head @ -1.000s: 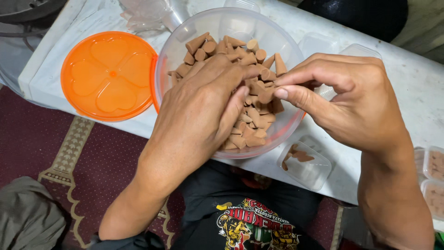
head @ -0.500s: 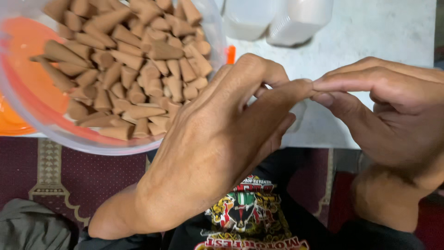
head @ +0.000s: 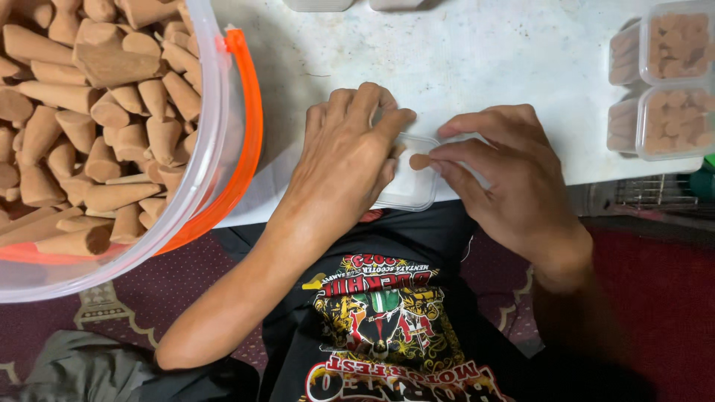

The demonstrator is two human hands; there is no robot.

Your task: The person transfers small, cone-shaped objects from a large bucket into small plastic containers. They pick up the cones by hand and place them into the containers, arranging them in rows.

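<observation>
Both hands have left the big tub (head: 216, 134) and come down to the tabletop (head: 484, 67). Right hand (head: 506, 179): grip pinching one brown cone (head: 419, 161) over a small clear box (head: 410, 182). Left hand (head: 342, 164): grip pressed on the box's near edge. Filling has begun.

Left of the left hand (head: 342, 160), tan-brown cones (head: 89, 126) fill a clear tub (head: 205, 149) with an orange lid (head: 249, 126); beneath the hand the tabletop (head: 477, 67) is white.
</observation>
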